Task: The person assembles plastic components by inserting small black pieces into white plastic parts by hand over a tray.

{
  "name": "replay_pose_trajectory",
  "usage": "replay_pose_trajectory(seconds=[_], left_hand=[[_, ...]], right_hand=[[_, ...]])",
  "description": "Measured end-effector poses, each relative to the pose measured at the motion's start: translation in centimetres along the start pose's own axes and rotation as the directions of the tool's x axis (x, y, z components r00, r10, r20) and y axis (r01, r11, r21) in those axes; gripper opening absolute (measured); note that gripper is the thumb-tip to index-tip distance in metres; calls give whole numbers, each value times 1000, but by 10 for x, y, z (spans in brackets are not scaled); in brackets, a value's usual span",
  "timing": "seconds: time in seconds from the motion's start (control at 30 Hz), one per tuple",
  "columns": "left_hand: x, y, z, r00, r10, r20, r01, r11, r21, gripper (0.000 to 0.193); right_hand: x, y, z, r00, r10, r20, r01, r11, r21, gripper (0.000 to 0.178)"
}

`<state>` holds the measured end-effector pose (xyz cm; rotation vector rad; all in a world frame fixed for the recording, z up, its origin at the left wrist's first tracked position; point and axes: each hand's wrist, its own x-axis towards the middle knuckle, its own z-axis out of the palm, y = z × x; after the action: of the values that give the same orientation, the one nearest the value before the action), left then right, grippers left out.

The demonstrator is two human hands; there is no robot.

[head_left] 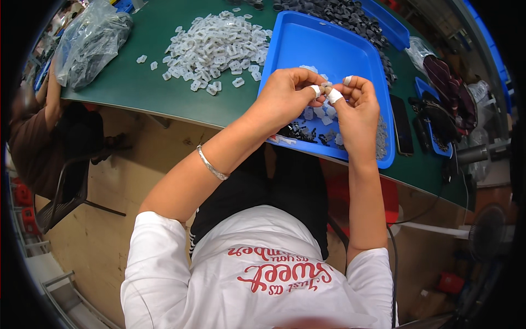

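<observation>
My left hand (287, 97) and my right hand (357, 112) meet above a blue tray (315, 44), fingertips pinched together. Between them is a small translucent white plastic piece (327, 85), partly hidden by the fingers. White tape wraps both thumbs and a right fingertip. Beneath the hands, the tray holds loose translucent pieces (323, 112). Tiny black parts (298, 131) lie along its near edge, and small grey parts (382, 137) gather in its near right corner.
Left of the tray, a heap of whitish plastic pieces (213, 46) spreads over the green table (148, 88). Dark parts (350, 16) are piled behind it. A phone (401, 125) lies at right. A plastic bag (93, 44) stands far left, near another person's arm (53, 96).
</observation>
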<state>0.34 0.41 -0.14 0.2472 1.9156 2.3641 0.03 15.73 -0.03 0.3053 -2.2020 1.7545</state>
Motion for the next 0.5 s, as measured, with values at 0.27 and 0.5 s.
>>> replay_pose_trajectory(seconds=[0.27, 0.5], left_hand=[[3, 1, -5, 989, -53, 140, 59, 997, -39, 20], [2, -3, -5, 996, -85, 7, 85, 987, -139, 19]], right_hand=[[3, -20, -17, 983, 124, 136, -137, 986, 92, 23], [12, -4, -51, 960, 150, 238, -94, 968, -231, 13]])
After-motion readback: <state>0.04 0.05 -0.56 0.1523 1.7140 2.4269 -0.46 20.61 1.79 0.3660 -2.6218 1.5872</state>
